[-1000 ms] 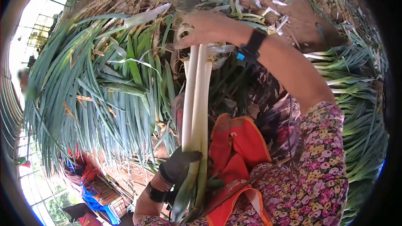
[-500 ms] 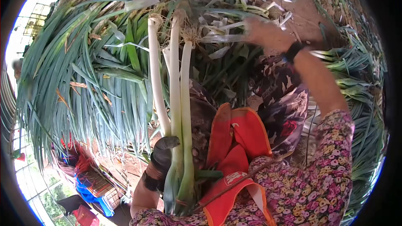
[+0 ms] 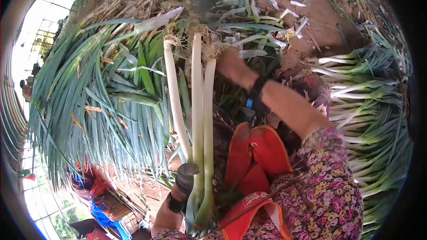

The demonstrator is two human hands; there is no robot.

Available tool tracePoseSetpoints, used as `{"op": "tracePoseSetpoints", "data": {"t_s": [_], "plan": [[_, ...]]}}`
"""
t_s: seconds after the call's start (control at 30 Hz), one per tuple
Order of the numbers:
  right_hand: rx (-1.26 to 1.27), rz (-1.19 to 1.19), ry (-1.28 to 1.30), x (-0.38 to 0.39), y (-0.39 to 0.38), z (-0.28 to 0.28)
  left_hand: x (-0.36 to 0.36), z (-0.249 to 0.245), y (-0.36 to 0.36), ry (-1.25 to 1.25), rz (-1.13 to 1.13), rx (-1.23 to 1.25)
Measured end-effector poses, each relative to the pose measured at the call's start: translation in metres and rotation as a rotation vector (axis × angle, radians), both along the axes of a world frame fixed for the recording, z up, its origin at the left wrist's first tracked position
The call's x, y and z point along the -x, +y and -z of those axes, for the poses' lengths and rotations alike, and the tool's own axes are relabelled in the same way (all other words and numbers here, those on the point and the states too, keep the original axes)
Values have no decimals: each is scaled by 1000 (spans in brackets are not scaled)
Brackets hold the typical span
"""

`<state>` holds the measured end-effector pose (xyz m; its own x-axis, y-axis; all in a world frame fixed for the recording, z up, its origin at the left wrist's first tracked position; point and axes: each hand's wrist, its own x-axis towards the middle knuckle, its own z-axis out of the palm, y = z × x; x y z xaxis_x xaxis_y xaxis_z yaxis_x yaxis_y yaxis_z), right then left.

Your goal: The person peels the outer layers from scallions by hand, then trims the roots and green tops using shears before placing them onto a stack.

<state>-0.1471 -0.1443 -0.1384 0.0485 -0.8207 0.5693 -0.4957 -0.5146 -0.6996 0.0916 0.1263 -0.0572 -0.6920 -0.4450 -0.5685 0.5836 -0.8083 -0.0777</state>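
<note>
Three leeks (image 3: pixel 197 102) with long white stems stand roots up in my left hand (image 3: pixel 186 182), which wears a dark glove and is wrapped round their green part. Their rooty ends (image 3: pixel 209 46) point away from me, with brown hair-like roots. My right hand (image 3: pixel 232 66), bare and smeared by motion, is right beside the root end of the rightmost stem. A dark band (image 3: pixel 257 88) circles that wrist. Across my lap lies a red cloth with orange edging (image 3: pixel 258 160).
A big heap of untrimmed leeks (image 3: pixel 102 102) fills the left side. Rows of leeks with white stems (image 3: pixel 351 115) lie at the right. Peeled scraps (image 3: pixel 262 29) litter the brown soil (image 3: pixel 320 22) ahead. Blue and red items (image 3: pixel 106 209) sit at lower left.
My right hand has swung left from over the scraps to the root ends. The held leeks appear a little lower and further right, still in my left hand.
</note>
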Motion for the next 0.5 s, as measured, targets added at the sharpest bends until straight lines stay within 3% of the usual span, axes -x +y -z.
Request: {"op": "tracePoseSetpoints", "data": {"t_s": [0.03, 0.07, 0.13, 0.17, 0.23, 0.33, 0.37, 0.43, 0.5], "plan": [[261, 272, 237, 37, -16, 20, 0, -2, 4, -10, 23, -16], [-269, 322, 742, 87, -51, 12, -2, -5, 10, -22, 40, -31], [-509, 452, 27, 132, -52, -40, -6, -9, 4, -114, -46, 22], [-11, 221, 222, 156, -57, -23, -6, -11, 7, -152, -89, 28], [37, 320, 599, 129, -1, -78, 7, -31, 2, -458, 22, 146], [36, -287, 579, 86, 52, -106, -13, 22, 6, -160, 58, 51], [0, -509, 615, 71, 70, -106, -11, 29, -2, -172, 89, 41], [318, -786, 340, 38, 100, -68, -2, 34, -27, -279, 181, 74], [767, -802, 152, 7, 113, -77, 8, 29, -49, -566, 245, 225]]}}
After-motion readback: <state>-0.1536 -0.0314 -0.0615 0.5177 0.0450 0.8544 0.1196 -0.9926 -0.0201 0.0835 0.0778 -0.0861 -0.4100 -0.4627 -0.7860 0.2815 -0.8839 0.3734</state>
